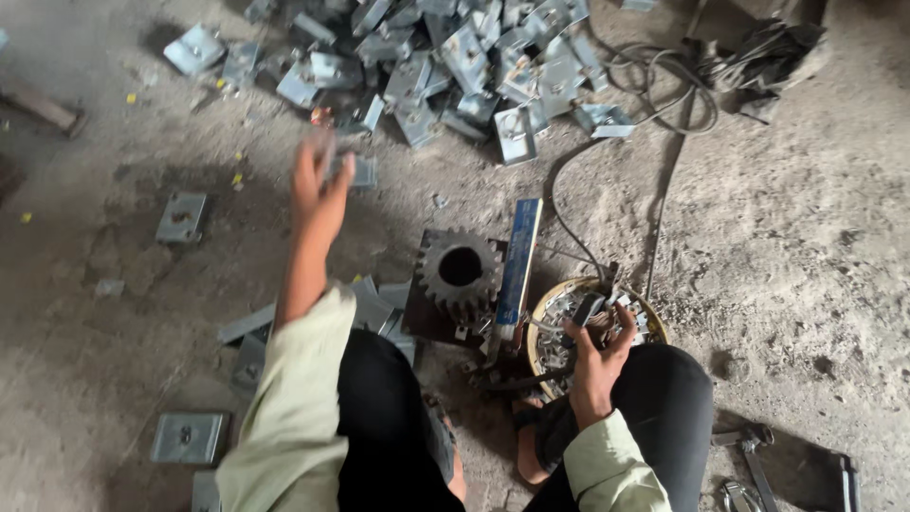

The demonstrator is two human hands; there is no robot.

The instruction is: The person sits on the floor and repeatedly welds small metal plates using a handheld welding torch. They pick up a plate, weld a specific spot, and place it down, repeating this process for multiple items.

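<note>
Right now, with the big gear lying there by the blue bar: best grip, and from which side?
The toothed gear lies flat, bore facing up. Probably best from above: fingers hooked into the open bore, thumb across the teeth. Its far and left rim look free; the blue bar crowds its right side and the flat plates sit at its near left.

The floor (806, 246) is rough, dusty concrete, matt grey. The plates (474, 66) heaped on it are dull galvanised metal with a faint sheen, and the gear (461, 269) is dark, matt steel. The sleeves (294, 417) are pale green cloth, the cable (664, 85) matt rubber.
</note>
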